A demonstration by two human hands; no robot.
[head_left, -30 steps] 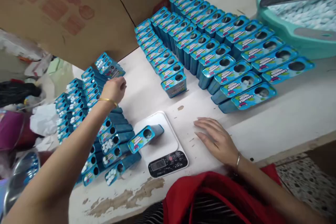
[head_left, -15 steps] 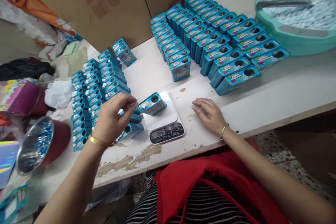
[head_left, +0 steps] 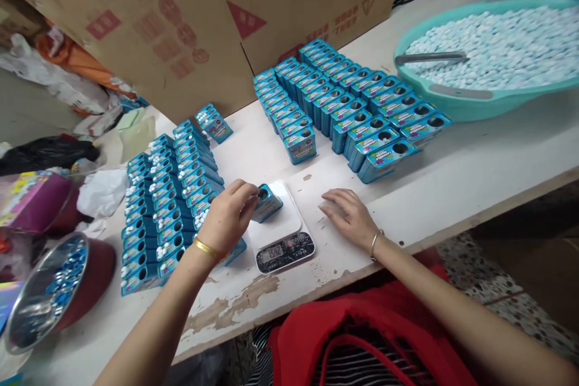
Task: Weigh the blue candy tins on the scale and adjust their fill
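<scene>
Head view, the only one. On white flat-topped digital scale [head_left: 281, 227], near-centre of pale worn tabletop [head_left: 452, 178]: glossy blue oblong box w/ round top hole [head_left: 268, 207], prob. thin printed tin, upright. Left hand [head_left: 227, 214] right up at box's left side, fingers curled, thumb & fingertips drawn tog. by top edge nr hole; unclear if gripping box or a small pc. Right hand [head_left: 350, 221] to right of scale, fingers loosely spread, nothing held, at tabletop level.

To left: close rows of similar blue boxes [head_left: 176, 190], w/ small white pellets [head_left: 161, 251] on many tops. Far right: turquoise plastic basin [head_left: 511, 107], pale blue-white tablets [head_left: 506, 45] inside, grey metal flat-handled tool [head_left: 429, 58] lying across.

Handling, est.: light, stiff, slick print, poss. dents if squeezed; any loose fill apt to spill if tipped. Best hold: across broad sides, below rim, clear of hole.
</scene>
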